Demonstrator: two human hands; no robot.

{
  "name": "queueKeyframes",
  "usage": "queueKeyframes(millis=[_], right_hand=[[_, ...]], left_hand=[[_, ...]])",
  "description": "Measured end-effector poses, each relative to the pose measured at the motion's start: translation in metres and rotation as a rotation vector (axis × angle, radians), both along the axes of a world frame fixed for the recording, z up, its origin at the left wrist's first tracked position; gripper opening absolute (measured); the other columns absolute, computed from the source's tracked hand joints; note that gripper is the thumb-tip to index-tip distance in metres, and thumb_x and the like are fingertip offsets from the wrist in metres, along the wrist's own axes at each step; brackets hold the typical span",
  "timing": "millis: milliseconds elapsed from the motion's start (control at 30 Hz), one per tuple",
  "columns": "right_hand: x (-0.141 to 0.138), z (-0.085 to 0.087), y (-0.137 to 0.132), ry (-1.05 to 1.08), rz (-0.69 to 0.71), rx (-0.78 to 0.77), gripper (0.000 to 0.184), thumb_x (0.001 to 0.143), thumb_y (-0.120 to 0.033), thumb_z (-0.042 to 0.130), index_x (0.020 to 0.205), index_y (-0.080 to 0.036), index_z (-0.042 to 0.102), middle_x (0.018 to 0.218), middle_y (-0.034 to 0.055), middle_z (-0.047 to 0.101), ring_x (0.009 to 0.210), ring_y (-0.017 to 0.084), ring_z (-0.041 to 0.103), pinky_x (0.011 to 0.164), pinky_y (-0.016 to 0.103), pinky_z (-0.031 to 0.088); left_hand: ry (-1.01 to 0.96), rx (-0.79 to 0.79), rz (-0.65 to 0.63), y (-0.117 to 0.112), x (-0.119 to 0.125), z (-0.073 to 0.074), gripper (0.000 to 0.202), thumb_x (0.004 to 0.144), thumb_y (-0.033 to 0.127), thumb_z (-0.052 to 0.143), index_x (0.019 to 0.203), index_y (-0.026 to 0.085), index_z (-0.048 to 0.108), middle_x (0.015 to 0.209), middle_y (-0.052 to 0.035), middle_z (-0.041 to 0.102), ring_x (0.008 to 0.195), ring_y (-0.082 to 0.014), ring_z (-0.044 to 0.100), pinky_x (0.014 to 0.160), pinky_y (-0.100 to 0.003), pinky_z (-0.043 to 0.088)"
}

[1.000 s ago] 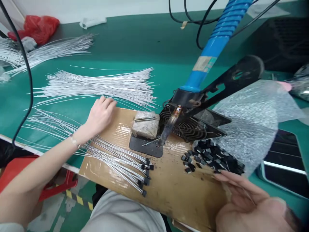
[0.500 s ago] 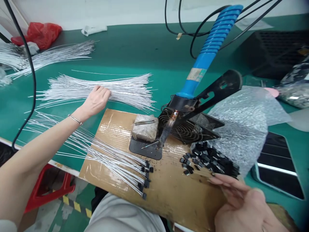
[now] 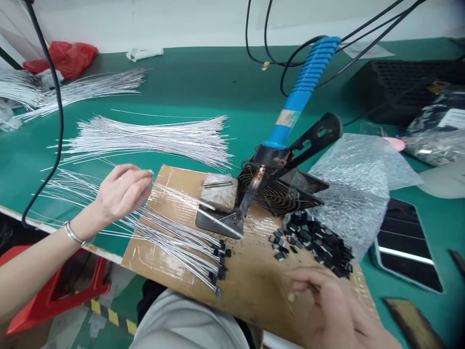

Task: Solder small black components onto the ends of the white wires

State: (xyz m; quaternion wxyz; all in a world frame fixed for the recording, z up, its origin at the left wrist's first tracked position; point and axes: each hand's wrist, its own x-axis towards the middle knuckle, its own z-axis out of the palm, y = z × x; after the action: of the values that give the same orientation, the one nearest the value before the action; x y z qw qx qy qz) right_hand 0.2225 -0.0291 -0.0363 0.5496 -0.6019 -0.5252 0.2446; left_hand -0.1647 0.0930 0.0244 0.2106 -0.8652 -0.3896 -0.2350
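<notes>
My left hand (image 3: pixel 125 191) is closed in a pinch on a thin white wire, whose blurred length runs rightward over the cardboard; I cannot tell whether it is one wire or two. Below that hand lies a group of white wires (image 3: pixel 170 237) with small black ends. Behind it spreads a larger bundle of plain white wires (image 3: pixel 152 138). My right hand (image 3: pixel 327 305), smeared by motion, is low over the cardboard, in front of a pile of small black pieces (image 3: pixel 319 242). Whether its fingers hold anything is unclear.
A blue-handled soldering iron (image 3: pixel 296 104) slants in its black stand above a grille (image 3: pixel 276 196). Beside it sits a pale block (image 3: pixel 219 191) on a dark plate. Bubble wrap (image 3: pixel 356 179) and a phone (image 3: pixel 407 247) lie right. A black cable (image 3: pixel 60 116) hangs left.
My left hand has come off the large bundle toward me, drawing white wire along. My right hand has moved left and nearer, away from the black pieces. The view has shifted slightly.
</notes>
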Motion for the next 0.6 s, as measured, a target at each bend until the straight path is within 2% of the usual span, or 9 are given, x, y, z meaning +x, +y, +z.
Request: queueKeyframes(millis=[33,100,167,267,467,600], right_hand=[[-0.011,0.01,0.002,0.012,0.147,0.035,0.03,0.103,-0.034,0.057,0.082,-0.023,0.077,0.069,0.0018,0.065,0.061,0.018,0.062,0.054,0.03,0.048],[-0.032,0.026,0.006,0.048,0.302,-0.037,0.027,0.1,-0.038,0.061,0.085,-0.022,0.077,0.074,0.0014,0.067,0.056,0.016,0.06,0.051,0.028,0.047],[-0.048,0.036,0.007,0.076,0.257,-0.131,0.024,0.095,-0.033,0.067,0.074,-0.022,0.071,0.067,-0.001,0.06,0.055,0.014,0.055,0.051,0.026,0.045],[-0.062,0.041,0.003,0.121,0.215,-0.208,0.033,0.091,-0.029,0.074,0.062,-0.022,0.06,0.059,-0.0038,0.054,0.054,0.012,0.05,0.052,0.025,0.04],[-0.07,0.036,-0.001,0.193,0.222,-0.286,0.034,0.088,-0.033,0.077,0.06,-0.021,0.062,0.06,-0.0035,0.054,0.056,0.012,0.049,0.052,0.026,0.037],[-0.078,0.034,0.001,0.248,0.238,-0.317,0.033,0.088,-0.032,0.076,0.061,-0.02,0.063,0.059,-0.0036,0.054,0.056,0.012,0.048,0.053,0.025,0.035]], left_hand=[[0.033,0.015,-0.046,-0.01,0.003,-0.003,0.016,0.092,0.009,0.07,0.097,0.023,0.062,0.099,-0.0084,0.083,0.079,-0.0231,0.079,0.075,-0.044,0.065],[0.075,0.05,-0.142,-0.026,0.008,-0.01,0.02,0.091,0.007,0.072,0.099,0.023,0.062,0.098,-0.0075,0.083,0.079,-0.0214,0.079,0.076,-0.042,0.066],[0.08,0.033,-0.211,-0.036,0.013,-0.016,0.023,0.091,0.004,0.072,0.102,0.022,0.062,0.099,-0.0077,0.083,0.083,-0.0213,0.08,0.08,-0.041,0.066],[0.075,0.011,-0.245,-0.041,0.018,-0.021,0.023,0.09,0.002,0.07,0.102,0.02,0.064,0.101,-0.0106,0.083,0.085,-0.0225,0.08,0.082,-0.043,0.066],[0.107,-0.001,-0.227,-0.041,0.026,-0.023,0.021,0.094,0.003,0.065,0.105,0.021,0.064,0.101,-0.0094,0.083,0.083,-0.0214,0.079,0.083,-0.043,0.067],[0.099,0.006,-0.315,-0.042,0.037,-0.023,0.018,0.094,0.003,0.065,0.102,0.018,0.066,0.099,-0.0115,0.082,0.085,-0.0227,0.077,0.085,-0.043,0.066]])
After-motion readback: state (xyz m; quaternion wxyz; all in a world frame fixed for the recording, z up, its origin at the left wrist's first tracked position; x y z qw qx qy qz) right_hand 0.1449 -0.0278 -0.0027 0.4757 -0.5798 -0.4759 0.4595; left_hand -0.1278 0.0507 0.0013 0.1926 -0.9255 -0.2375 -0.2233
